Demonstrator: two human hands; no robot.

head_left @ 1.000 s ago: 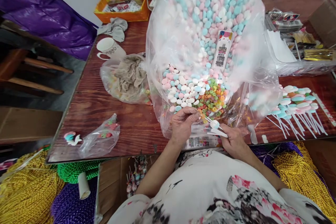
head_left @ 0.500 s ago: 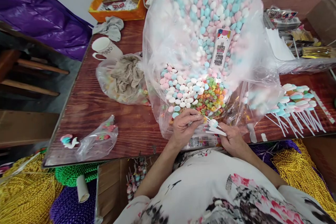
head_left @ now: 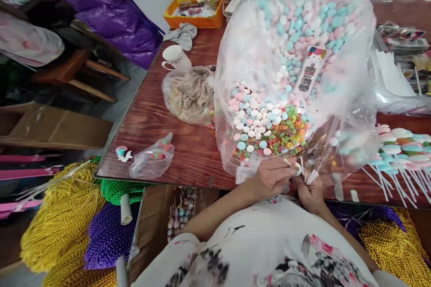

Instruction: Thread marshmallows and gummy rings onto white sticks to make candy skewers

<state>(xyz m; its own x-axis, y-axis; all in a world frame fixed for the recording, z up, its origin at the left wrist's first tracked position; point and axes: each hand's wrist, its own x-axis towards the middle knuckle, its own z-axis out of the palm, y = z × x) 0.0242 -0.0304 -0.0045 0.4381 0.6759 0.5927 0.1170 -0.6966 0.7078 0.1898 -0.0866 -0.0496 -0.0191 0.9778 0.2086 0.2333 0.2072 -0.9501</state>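
My left hand [head_left: 272,178] is closed in a pinch, and a thin white stick [head_left: 287,162] shows at its fingertips. Between my two hands sits a small pale candy [head_left: 298,169], partly hidden by the fingers. My right hand [head_left: 311,195] is wrapped round several short white sticks [head_left: 311,176], their ends poking up. Another white stick [head_left: 302,164] stands upright beside the candy; which hand grips it, I cannot tell. Just beyond my hands, a big clear bag [head_left: 232,49] lies open, showing pink, blue and white candies [head_left: 257,123] and colourful ring-shaped pieces [head_left: 290,131].
Finished-looking candy sticks [head_left: 404,152] lie in a pile at the right. A clear bin [head_left: 390,103] stands behind them. To the left are a mug [head_left: 177,57], a bag with a cloth [head_left: 195,92] and a small plastic bag [head_left: 153,159]. Bead strands [head_left: 57,215] hang below the table edge.
The view has swung left, so the table things appear further right. My hands have come closer together, and the right hand's sticks now point upward rather than left. Fingers now partly cover the candy.
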